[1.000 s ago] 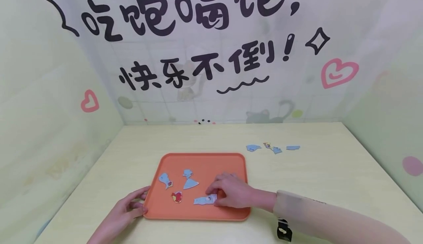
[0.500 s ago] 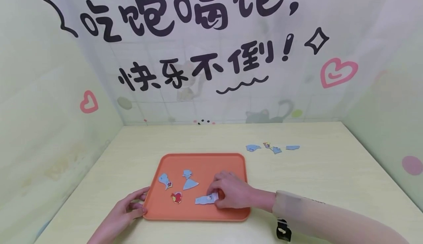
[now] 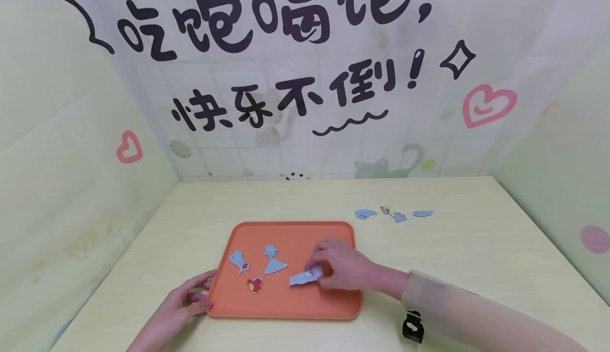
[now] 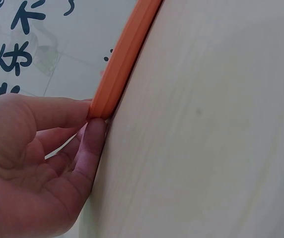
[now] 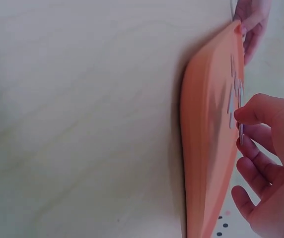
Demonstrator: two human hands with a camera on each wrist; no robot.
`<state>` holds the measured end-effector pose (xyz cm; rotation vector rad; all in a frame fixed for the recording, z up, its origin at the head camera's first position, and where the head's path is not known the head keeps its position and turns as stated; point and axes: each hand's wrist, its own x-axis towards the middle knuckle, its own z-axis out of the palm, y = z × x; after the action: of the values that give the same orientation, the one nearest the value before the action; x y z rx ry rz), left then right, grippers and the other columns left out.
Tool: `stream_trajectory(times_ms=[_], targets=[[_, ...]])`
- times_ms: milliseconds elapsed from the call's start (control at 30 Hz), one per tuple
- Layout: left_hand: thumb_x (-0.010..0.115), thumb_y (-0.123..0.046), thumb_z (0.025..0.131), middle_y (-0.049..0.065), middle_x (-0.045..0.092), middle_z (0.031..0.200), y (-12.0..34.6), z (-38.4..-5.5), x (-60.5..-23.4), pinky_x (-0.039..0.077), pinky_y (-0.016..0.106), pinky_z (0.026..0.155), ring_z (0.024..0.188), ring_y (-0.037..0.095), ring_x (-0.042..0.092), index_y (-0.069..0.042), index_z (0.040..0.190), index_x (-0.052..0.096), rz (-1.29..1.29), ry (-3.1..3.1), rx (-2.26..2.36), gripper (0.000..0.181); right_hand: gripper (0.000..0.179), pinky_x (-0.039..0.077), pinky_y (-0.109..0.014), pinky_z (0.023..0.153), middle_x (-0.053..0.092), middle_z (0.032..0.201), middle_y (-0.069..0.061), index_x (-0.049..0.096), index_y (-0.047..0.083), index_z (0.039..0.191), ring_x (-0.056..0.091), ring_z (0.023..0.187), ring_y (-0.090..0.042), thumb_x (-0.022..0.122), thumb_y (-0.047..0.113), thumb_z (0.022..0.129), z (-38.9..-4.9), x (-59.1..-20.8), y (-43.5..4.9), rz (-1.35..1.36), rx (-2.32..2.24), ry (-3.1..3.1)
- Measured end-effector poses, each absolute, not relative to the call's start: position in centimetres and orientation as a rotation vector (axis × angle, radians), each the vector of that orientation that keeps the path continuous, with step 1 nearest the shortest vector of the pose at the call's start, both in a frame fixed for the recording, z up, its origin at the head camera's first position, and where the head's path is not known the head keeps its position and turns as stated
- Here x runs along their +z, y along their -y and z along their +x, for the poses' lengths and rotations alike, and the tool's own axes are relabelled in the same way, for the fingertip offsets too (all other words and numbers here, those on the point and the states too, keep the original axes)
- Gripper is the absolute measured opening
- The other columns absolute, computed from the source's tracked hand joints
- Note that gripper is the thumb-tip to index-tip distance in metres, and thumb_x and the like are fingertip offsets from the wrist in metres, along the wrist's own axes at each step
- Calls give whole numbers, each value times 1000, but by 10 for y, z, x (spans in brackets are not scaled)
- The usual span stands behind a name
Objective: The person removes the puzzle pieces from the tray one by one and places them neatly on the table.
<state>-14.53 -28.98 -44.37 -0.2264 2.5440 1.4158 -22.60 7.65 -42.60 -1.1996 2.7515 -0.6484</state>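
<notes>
My right hand (image 3: pixel 347 266) pinches a light-blue jigsaw puzzle piece (image 3: pixel 303 277) between thumb and fingers over the right half of an orange tray (image 3: pixel 233 308). In the right wrist view the thin puzzle piece (image 5: pixel 241 131) appears edge-on, raised off the tray floor. At the tray's left front edge, my left hand (image 3: pixel 180 305) holds the rim. The left wrist view shows the left hand's (image 4: pixel 47 153) thumb and fingers on the tray corner (image 4: pixel 106 101). Beside the held piece lie a pale-blue triangular piece (image 3: pixel 275 265) and a red piece (image 3: pixel 254 285).
Also on the tray are a small blue piece (image 3: pixel 270 251) and a curved blue piece (image 3: pixel 236 259). Several puzzle pieces lie behind the tray on the pale wood table (image 3: pixel 452 267), among them a narrow blue one (image 3: pixel 422 213). Printed cloth walls (image 3: pixel 267 151) surround the table.
My right hand first drags the blue puzzle piece slightly right, then raises it off the tray, shifting it right and tilting it. The left hand stays at the tray's edge.
</notes>
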Motion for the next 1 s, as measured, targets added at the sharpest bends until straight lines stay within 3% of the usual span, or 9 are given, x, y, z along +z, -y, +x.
stream_trajectory(times_ms=[300, 567, 1000], targets=[[65, -5, 91, 14, 54, 132, 290, -145, -445, 50, 21, 75, 94, 13, 57, -8, 150, 41, -226, -2573, 1367, 64, 29, 39, -36, 91, 64, 102, 12, 76, 27, 106, 50, 102, -9, 73, 15, 80, -237, -418, -98, -1231, -768, -2799], [66, -4, 90, 14, 54, 133, 290, -146, -445, 50, 21, 75, 94, 12, 57, -8, 150, 41, -206, -2565, 1401, 65, 35, 44, -33, 86, 65, 104, 8, 74, 23, 113, 54, 100, -16, 73, 9, 81, -257, -416, -138, -1226, -969, -2837], [66, -4, 90, 13, 54, 133, 291, -146, -447, 51, 21, 76, 96, 15, 57, -10, 149, 43, -241, -2541, 1414, 64, 31, 46, -43, 84, 65, 103, 3, 75, 19, 109, 53, 101, -20, 75, 5, 82, -285, -427, -207, -1129, -1081, -3003]])
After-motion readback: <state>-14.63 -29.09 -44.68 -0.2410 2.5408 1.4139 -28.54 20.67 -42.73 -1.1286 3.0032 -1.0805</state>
